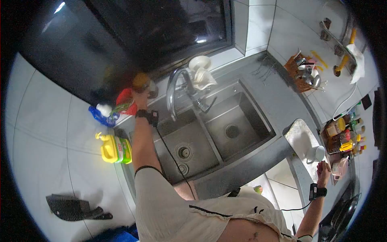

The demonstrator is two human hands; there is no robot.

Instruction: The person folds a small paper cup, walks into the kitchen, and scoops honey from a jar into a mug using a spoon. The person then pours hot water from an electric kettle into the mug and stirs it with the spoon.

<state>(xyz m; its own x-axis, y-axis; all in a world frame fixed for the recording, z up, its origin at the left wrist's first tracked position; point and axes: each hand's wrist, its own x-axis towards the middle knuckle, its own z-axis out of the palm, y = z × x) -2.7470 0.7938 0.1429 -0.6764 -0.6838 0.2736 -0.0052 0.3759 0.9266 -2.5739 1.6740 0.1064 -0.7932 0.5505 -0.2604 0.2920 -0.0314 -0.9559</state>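
Note:
My left hand [140, 97] reaches over the sink's far left corner to the window ledge. It is blurred, so its grip does not show. Right at its fingers is a jar-like thing with a yellow-brown top [140, 80], also smeared. Beside it lie a red bag [126, 101] and a blue packet [104, 116]. At the far right, my right hand [323, 168] has its fingers curled at the edge of a white tray [300, 135], close to a white mug [316, 154]. Whether it touches the mug or pinches something, I cannot make out.
A double steel sink [219, 155] with a curved faucet [172, 90] lies ahead. White bowls [200, 63] stand behind it. A yellow soap jug [115, 149] is at left, above a hanging cleaver [70, 207]. Utensils [308, 74] and sauce bottles [342, 139] are at right.

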